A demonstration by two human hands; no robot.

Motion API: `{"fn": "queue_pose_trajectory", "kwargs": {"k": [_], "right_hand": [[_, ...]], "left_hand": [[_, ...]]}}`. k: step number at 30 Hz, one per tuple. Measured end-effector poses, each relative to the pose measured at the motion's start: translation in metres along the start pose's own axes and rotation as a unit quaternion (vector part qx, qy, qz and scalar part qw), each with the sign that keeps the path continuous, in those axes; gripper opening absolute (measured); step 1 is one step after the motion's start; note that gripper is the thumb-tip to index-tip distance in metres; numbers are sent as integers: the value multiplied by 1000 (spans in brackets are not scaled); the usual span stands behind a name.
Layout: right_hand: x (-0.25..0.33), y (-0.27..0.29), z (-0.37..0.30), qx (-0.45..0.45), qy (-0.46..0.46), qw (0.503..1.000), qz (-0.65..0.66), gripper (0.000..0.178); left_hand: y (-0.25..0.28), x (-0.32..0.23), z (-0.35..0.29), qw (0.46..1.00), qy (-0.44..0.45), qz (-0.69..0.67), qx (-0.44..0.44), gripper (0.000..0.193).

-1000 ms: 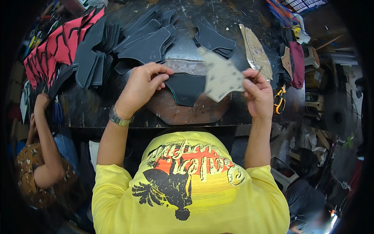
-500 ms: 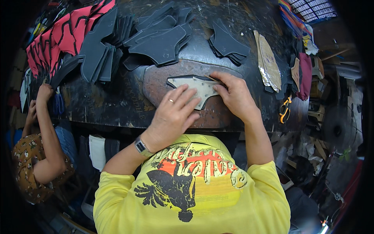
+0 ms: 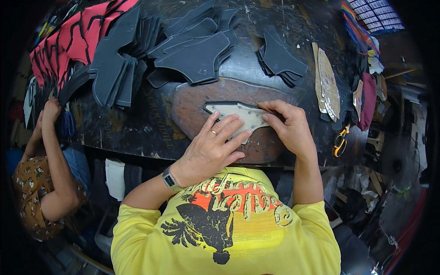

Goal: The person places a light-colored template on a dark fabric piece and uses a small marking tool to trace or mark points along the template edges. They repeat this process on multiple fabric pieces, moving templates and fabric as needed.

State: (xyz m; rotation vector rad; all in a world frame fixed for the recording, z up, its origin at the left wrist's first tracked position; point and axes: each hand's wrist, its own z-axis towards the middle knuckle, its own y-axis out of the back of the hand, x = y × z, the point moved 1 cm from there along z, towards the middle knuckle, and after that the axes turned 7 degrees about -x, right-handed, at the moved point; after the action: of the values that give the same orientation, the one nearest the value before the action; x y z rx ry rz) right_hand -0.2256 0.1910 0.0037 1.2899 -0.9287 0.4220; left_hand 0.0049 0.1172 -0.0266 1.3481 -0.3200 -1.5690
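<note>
A pale, dotted pattern piece [image 3: 250, 118] lies on top of a dark cut piece [image 3: 224, 102], whose edge shows along the pattern's far side. My left hand [image 3: 208, 143] rests with its fingers spread across the pattern's near part and presses it down. My right hand [image 3: 295, 130] pinches a thin yellowish-brown stick [image 3: 261, 106], too small to name. Its tip is at the far edge of the pattern, near the pattern's right end. Underneath is a worn reddish-brown slab [image 3: 185, 103] on the dark table.
Stacks of dark cut pieces [image 3: 192, 57] lie beyond, with another stack [image 3: 282, 57] to their right. Red pieces [image 3: 75, 41] are at far left, beside a co-worker's hands [image 3: 51, 109]. Tan patterns [image 3: 326, 85] and orange-handled scissors [image 3: 340, 141] lie on the right.
The stick in my right hand has moved slightly right along the pattern's far edge. My left hand stays on the pattern, its fingers a little shifted. The whole view has shifted slightly.
</note>
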Motion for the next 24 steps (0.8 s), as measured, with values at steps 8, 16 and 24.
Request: {"fn": "queue_pose_trajectory", "kwargs": {"k": [8, 16, 24], "right_hand": [[-3, -1, -1, -4, -6, 1000, 14, 25], [-1, -1, -1, -8, -29, 999, 25, 24], [-7, 2, -4, -25, -79, 996, 41, 22]], "left_hand": [[1, -1, -1, 1000, 4, 1, 24, 55], [0, -1, 1, 999, 2, -2, 33, 55], [4, -2, 4, 998, 5, 12, 56, 57]]}}
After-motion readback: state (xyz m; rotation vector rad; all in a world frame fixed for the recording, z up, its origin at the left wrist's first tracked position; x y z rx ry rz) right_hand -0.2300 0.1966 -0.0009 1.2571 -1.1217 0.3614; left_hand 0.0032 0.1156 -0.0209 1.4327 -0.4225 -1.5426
